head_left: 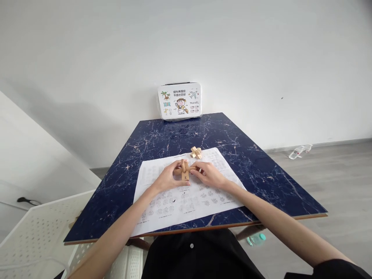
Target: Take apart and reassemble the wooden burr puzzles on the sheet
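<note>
A small wooden interlocking puzzle (185,171) stands on a white printed instruction sheet (186,205) in the middle of the dark blue marble table (145,143). My left hand (168,176) grips it from the left, fingers curled round its bars. My right hand (207,174) pinches it from the right. One upright bar carries a dark mark. A second assembled wooden puzzle (196,152) lies just beyond, untouched, at the sheet's far edge.
A white illustrated case (179,101) leans on the wall at the table's far end. A white perforated basket (37,232) stands at my lower left. A plastic bottle (299,151) lies on the grey floor at right, a teal object (257,238) under the table.
</note>
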The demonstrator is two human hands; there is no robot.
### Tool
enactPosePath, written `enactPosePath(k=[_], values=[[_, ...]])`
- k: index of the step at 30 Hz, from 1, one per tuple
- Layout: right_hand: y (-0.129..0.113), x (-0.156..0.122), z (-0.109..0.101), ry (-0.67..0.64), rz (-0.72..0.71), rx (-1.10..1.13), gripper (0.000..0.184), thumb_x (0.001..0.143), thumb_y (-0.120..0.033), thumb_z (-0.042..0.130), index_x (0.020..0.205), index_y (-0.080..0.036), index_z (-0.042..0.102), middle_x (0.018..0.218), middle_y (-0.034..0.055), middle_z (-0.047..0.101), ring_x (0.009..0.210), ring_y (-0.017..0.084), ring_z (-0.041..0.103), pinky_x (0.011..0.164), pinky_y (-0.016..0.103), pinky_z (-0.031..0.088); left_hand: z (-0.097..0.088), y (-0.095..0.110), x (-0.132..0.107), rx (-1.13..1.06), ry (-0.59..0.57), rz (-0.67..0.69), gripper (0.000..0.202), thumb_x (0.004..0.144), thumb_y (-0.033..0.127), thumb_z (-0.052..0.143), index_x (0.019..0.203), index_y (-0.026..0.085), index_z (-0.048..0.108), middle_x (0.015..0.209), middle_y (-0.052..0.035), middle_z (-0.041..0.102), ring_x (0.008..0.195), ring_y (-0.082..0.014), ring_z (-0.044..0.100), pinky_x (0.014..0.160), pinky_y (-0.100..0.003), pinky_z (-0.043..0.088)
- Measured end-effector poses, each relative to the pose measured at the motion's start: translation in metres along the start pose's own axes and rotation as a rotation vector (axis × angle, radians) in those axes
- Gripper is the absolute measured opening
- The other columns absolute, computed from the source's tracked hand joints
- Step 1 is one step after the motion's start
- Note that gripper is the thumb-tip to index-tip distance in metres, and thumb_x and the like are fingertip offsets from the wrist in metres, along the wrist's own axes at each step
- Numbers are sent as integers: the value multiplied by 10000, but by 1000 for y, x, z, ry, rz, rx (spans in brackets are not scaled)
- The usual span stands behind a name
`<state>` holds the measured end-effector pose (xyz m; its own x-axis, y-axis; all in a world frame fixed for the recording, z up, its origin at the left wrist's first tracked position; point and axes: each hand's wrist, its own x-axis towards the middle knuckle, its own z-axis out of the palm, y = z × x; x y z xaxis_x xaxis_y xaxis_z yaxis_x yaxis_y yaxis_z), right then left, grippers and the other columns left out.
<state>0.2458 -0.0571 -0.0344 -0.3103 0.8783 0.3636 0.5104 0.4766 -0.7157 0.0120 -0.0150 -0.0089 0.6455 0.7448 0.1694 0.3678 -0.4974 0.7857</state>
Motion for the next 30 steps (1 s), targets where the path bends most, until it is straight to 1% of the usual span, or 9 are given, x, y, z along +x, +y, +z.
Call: enactPosePath(k=[3, 6, 9, 13, 17, 19, 25, 28, 30], values=[[2, -1, 0, 9, -17, -22, 264, 1062, -389, 519, 882, -226, 621, 794, 37, 670, 647, 176, 549, 634, 319, 401, 0, 0, -1, 18, -11, -21, 826, 721, 479, 906, 1451, 286, 571, 1480, -114, 615, 1311, -368, 624, 1115, -559, 491], [2, -1, 1, 14, -11, -36, 257, 1058, -382, 528, 882, -224, 631, 792, 38, 672, 646, 176, 543, 630, 316, 390, 0, 3, -1, 19, -10, -16, 798, 726, 470, 899, 1439, 302, 584, 1445, -105, 637, 1276, -360, 645, 1097, -560, 502], [3, -2, 2, 10, -2, -55, 235, 1052, -362, 536, 899, -219, 642, 806, 41, 685, 648, 175, 544, 630, 312, 383, 0, 6, -1, 25, 5, -15, 801, 704, 471, 912, 1415, 288, 590, 1419, -109, 652, 1269, -364, 646, 1086, -557, 507], [4, -3, 2, 21, -13, -53, 191, 1043, -330, 550, 915, -224, 644, 773, 29, 684, 626, 170, 550, 632, 303, 379, 1, 6, 0, 39, 23, -18, 746, 689, 497, 923, 1331, 268, 619, 1469, -114, 624, 1275, -369, 642, 1076, -548, 514], [5, -4, 3, 12, -29, -87, 162, 1044, -311, 554, 951, -219, 651, 783, 32, 695, 626, 167, 560, 631, 297, 372, 2, 3, 0, 57, 36, -8, 831, 664, 510, 937, 1379, 264, 591, 1443, -121, 642, 1277, -373, 640, 1083, -548, 511], [5, -4, 3, 6, -34, -103, 168, 1046, -311, 550, 969, -211, 660, 812, 42, 710, 641, 169, 569, 633, 297, 375, 3, 3, 0, 62, 51, -8, 830, 659, 510, 938, 1374, 260, 597, 1428, -118, 652, 1272, -372, 642, 1077, -540, 517], [-3, -5, -8, -80, -54, -2, 219, 1062, -322, 523, 1065, -200, 704, 862, 50, 744, 676, 178, 610, 662, 306, 428, 3, 4, -1, 59, 59, -2, 712, 675, 496, 923, 1282, 247, 644, 1413, -113, 654, 1230, -358, 657, 1045, -522, 535], [-7, -8, -9, -145, -79, 61, 214, 1060, -329, 527, 1053, -199, 697, 890, 53, 748, 707, 184, 630, 673, 304, 447, 0, 4, 0, 59, 83, -5, 618, 719, 505, 896, 1213, 217, 661, 1321, -124, 687, 1111, -323, 685, 978, -491, 558], [-8, -10, -6, -150, -81, 60, 208, 1058, -333, 530, 1008, -198, 680, 874, 50, 740, 704, 183, 624, 668, 303, 443, -2, 3, 0, 61, 79, 0, 569, 753, 516, 875, 1181, 211, 660, 1255, -117, 701, 1079, -305, 681, 960, -473, 558]])
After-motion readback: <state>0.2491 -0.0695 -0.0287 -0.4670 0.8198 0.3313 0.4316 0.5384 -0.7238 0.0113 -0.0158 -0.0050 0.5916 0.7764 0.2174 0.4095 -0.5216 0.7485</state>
